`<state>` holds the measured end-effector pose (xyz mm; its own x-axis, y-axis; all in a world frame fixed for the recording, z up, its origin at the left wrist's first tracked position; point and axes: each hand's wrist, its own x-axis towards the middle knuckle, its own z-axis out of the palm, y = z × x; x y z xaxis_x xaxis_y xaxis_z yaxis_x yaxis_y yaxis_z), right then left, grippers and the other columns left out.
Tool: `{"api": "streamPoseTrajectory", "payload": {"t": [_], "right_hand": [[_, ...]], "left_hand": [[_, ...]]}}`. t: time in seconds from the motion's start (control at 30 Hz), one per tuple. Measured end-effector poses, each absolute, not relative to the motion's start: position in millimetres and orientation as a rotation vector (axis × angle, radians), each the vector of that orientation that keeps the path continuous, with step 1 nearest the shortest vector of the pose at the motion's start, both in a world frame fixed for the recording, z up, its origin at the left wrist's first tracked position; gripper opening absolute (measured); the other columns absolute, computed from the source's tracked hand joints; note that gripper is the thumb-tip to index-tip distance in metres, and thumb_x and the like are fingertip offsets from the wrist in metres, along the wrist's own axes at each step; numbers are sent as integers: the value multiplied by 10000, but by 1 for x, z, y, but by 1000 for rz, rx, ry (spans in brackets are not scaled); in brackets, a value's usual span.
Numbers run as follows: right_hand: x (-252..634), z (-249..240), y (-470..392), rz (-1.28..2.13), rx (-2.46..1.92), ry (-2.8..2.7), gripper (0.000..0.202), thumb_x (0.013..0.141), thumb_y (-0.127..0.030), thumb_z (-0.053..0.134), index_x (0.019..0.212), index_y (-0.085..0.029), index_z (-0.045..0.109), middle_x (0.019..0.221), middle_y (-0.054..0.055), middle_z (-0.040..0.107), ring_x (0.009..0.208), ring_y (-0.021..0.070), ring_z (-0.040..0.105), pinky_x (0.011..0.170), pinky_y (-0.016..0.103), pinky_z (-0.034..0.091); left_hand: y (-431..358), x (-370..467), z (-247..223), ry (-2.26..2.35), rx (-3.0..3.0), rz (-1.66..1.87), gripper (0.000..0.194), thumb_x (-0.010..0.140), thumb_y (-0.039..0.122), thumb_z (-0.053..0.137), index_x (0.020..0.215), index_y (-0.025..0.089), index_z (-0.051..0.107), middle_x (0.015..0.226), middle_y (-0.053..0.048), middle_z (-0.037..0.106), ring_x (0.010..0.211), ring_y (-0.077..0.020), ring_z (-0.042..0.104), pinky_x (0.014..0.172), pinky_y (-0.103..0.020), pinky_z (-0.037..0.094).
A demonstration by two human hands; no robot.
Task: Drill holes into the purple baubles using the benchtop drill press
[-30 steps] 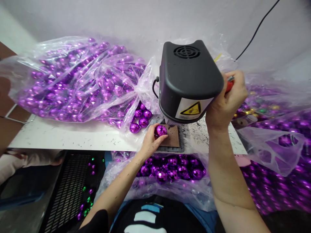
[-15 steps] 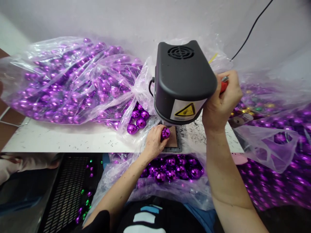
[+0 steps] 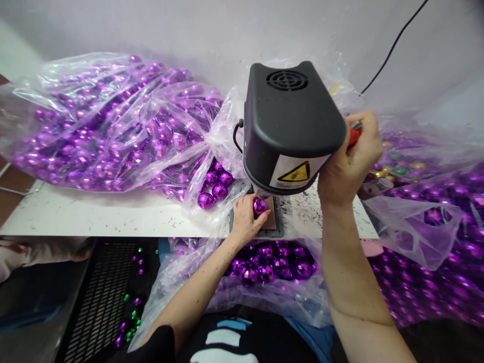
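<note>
Under the black machine head (image 3: 297, 116), which has a round vent on top and a yellow warning label, my left hand (image 3: 246, 217) pinches a shiny purple faceted ball (image 3: 260, 205). The ball is over a brown plate (image 3: 269, 220) on the machine's base. My right hand (image 3: 351, 156), fingers wrapped round, grips a red handle (image 3: 354, 137) with a metal end at the machine's right side. The machine's head hides whatever is directly beneath it.
A tied clear bag of purple balls (image 3: 113, 131) lies on the white table (image 3: 94, 214). Loose purple balls (image 3: 219, 191) sit by its neck. Another open bag (image 3: 264, 267) is at my lap, and more bags (image 3: 434, 287) stand right. A black crate (image 3: 94, 287) is lower left.
My left hand and the ball have shifted slightly right in the picture. The machine head and my right hand on the handle appear slightly further right too, partly from camera movement.
</note>
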<state>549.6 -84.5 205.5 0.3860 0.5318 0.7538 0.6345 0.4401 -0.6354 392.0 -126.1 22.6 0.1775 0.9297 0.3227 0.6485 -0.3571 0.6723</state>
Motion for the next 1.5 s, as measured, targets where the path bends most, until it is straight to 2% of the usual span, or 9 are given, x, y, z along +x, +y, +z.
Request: {"api": "streamPoseTrajectory", "payload": {"t": [0.17, 0.3, 0.4, 0.5, 0.73, 1.0, 1.2, 1.37, 1.5], "right_hand": [[551, 181, -112, -311, -1113, -1272, 280, 981, -432, 499, 859, -185, 548, 717, -50, 492, 577, 29, 439, 580, 220, 349], [552, 148, -138, -333, -1045, -1314, 97, 920, -341, 558, 928, -245, 566, 733, -44, 529, 613, 86, 552, 584, 263, 434], [552, 130, -146, -319, -982, -1350, 101, 879, -280, 583, 976, -254, 573, 737, -35, 553, 650, 129, 610, 595, 305, 484], [550, 122, -146, -297, -932, -1336, 138, 866, -231, 588, 1004, -228, 583, 702, -39, 551, 596, 129, 594, 575, 310, 478], [545, 112, -140, -330, -854, -1287, 144, 880, -188, 583, 1023, -171, 598, 742, -40, 531, 558, 76, 554, 564, 264, 459], [541, 100, -144, -250, -869, -1272, 181, 907, -206, 561, 1076, -216, 625, 717, -18, 573, 593, 122, 547, 562, 303, 441], [539, 98, -145, -199, -865, -1259, 204, 890, -196, 548, 1069, -249, 628, 690, -26, 566, 600, 146, 569, 623, 348, 469], [538, 87, -141, -219, -881, -1228, 158, 884, -199, 517, 1004, -238, 612, 680, -34, 576, 612, 136, 590, 670, 353, 500], [541, 76, -143, -178, -928, -1292, 101, 875, -215, 522, 932, -200, 604, 672, -28, 594, 591, 115, 577, 627, 310, 485]], "left_hand": [[-126, 395, 19, 1510, 2064, 1038, 351, 835, 275, 743, 1127, 192, 567, 1075, -76, 648, 1044, -264, 579, 953, -418, 410], [-127, 395, 20, 1511, 2071, 1046, 353, 838, 277, 745, 1135, 200, 571, 1103, -83, 656, 1058, -267, 580, 950, -416, 417], [-128, 395, 19, 1503, 2091, 1052, 348, 846, 275, 740, 1140, 198, 571, 1116, -91, 665, 1070, -273, 586, 955, -422, 417], [-128, 395, 17, 1496, 2111, 1065, 348, 851, 280, 736, 1144, 199, 567, 1115, -90, 673, 1073, -278, 593, 963, -428, 416], [-127, 395, 14, 1507, 2142, 1090, 382, 838, 280, 753, 1157, 187, 564, 1112, -84, 678, 1063, -271, 597, 950, -412, 423], [-126, 396, 13, 1525, 2139, 1077, 389, 830, 279, 753, 1159, 196, 563, 1105, -82, 680, 1064, -275, 604, 952, -416, 422], [-127, 396, 15, 1516, 2141, 1092, 381, 833, 274, 749, 1153, 190, 562, 1125, -87, 674, 1076, -274, 596, 954, -414, 420], [-126, 396, 15, 1526, 2135, 1080, 394, 829, 282, 754, 1159, 192, 557, 1110, -83, 668, 1057, -270, 593, 944, -410, 425], [-127, 396, 14, 1529, 2126, 1079, 391, 823, 281, 758, 1147, 193, 557, 1089, -80, 663, 1048, -269, 595, 941, -409, 428]]}}
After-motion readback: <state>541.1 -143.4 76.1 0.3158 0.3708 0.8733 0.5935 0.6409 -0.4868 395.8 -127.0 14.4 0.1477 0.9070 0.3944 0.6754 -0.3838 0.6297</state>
